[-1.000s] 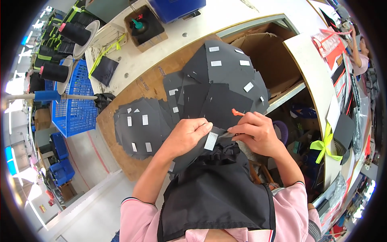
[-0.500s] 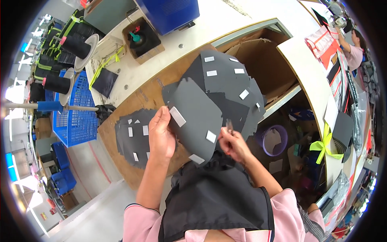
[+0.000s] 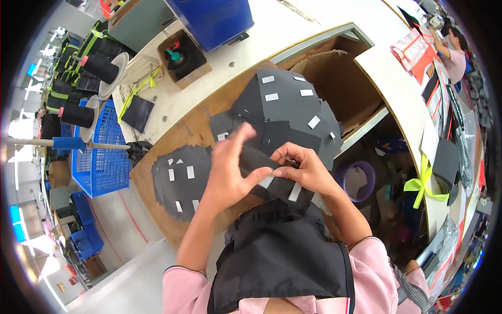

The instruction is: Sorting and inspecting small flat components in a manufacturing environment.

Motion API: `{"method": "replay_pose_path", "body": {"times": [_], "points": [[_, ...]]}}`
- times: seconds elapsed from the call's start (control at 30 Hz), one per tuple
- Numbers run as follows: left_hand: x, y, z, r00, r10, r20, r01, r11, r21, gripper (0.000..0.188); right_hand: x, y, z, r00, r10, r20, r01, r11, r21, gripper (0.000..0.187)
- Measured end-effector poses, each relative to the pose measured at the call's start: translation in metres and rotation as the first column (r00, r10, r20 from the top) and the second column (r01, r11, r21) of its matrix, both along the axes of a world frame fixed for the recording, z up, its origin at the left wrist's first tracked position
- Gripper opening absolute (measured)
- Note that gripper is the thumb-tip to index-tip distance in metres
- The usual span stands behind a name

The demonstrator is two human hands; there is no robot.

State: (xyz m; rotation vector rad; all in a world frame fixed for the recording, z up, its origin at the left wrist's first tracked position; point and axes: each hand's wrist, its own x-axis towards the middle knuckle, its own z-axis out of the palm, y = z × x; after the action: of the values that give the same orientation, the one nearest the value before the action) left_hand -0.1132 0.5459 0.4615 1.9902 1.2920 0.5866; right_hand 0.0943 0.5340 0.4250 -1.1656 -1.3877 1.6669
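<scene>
While both hands grip one black fabric piece [image 3: 261,170], left hand [image 3: 230,172] fingers pinching, right hand [image 3: 303,170] fingers pinching its edge

The surface [image 3: 314,26] is pale, with a brown board [image 3: 172,141] laid on its near part. On the board lie 2 stacks of black pieces with white tabs: a big stack [image 3: 287,110] at the middle and a smaller stack [image 3: 180,180] to its left. Farther back sit an open carton [image 3: 183,57], a blue box [image 3: 219,18] and a dark pad [image 3: 138,112].
</scene>
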Motion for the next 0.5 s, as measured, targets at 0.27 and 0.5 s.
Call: {"method": "replay_pose_path", "body": {"times": [0.27,0.5], "points": [[0.004,-0.020,-0.021,0.749,0.520,0.411,-0.081,0.687,-0.723,0.024,-0.017,-0.033,0.012,0.839,-0.484,0.251,0.276,0.774,0.570,0.030],[0.013,-0.023,-0.018,0.703,0.562,0.435,-0.095,0.681,-0.726,0.022,-0.012,-0.041,0.003,0.837,-0.423,0.346,0.002,0.634,0.773,0.036]]}}
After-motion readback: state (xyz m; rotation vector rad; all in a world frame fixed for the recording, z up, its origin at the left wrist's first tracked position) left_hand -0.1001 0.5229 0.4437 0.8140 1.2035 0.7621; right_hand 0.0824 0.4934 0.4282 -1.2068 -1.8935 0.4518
